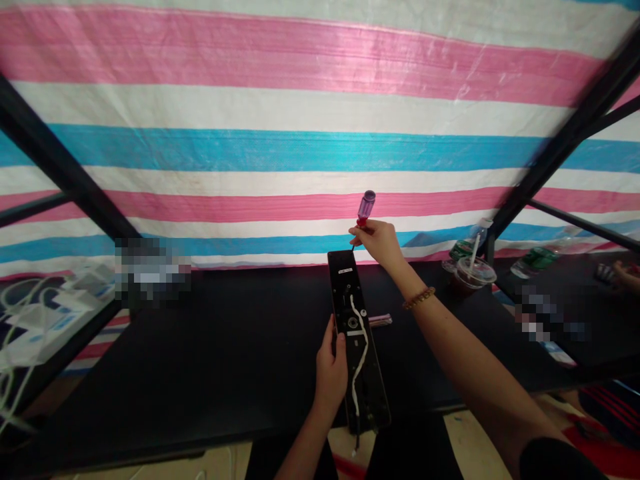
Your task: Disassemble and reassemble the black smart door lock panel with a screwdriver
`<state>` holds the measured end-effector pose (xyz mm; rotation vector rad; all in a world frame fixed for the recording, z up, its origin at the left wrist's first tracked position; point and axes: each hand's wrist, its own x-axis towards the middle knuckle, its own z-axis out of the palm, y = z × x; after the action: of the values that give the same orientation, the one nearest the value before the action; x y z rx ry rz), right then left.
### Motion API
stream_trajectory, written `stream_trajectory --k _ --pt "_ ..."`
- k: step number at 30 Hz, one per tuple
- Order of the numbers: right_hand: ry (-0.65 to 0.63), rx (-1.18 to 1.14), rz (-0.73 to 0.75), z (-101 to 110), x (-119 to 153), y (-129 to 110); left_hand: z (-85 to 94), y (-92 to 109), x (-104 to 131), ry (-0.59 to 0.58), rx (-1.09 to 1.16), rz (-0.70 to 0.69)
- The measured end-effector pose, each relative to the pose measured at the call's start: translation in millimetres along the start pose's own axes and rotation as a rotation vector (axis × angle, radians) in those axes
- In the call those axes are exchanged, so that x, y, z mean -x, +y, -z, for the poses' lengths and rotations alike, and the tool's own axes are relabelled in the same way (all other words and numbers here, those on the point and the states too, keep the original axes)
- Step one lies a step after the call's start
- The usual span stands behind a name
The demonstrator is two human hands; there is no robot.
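A long black panel (373, 360) stands tilted at the front of the table, with a white wrapped cable (366, 343) running down its face and a loose plug at the bottom. My left hand (333, 367) grips its left side, thumb on the face and fingers behind the edge. In my right hand (381, 243) is a screwdriver (367, 205) with a clear purple handle and red collar, pinched near the collar. Its shaft points down at the panel's top right corner; whether the tip touches cannot be seen. Partly behind the panel lies a thin pinkish item (381, 321).
On the black table (215, 360), a lidded cup with straw (473, 275) and a plastic bottle (465, 247) stand back right. White boxes with cables (60, 320) are at left. Another bottle (534, 261) and a co-worker's hand (627, 275) are at right. A striped sheet (280, 150) hangs behind.
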<state>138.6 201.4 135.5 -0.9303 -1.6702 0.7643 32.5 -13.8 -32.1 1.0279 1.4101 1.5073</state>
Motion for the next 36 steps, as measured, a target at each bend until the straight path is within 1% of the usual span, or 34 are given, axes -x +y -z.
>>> stream_trajectory --k 4,6,11,14,18,23,31,36 --pt "-0.009 0.1 0.008 0 4 1 0.2 -2 0 0.003 0.02 -0.001" --pt "0.02 0.114 0.033 2 8 0 0.3 -2 0 0.006 0.025 0.002" --pt "0.153 0.04 0.059 11 18 -6 0.2 0 -1 0.002 0.012 -0.001" --pt "0.191 -0.016 0.061 14 20 -8 0.2 0 0 0.006 -0.002 0.007" --pt "0.169 -0.041 0.057 10 22 -5 -0.1 -1 0 0.012 -0.007 -0.006" --pt "0.135 -0.014 0.068 4 26 -4 -0.7 1 0 0.02 0.0 -0.003" --pt "0.091 0.091 0.144 4 26 -3 -0.8 6 1 0.001 -0.015 0.02" --pt "0.09 0.144 0.118 5 27 -3 -0.5 5 2 0.006 -0.006 0.015"
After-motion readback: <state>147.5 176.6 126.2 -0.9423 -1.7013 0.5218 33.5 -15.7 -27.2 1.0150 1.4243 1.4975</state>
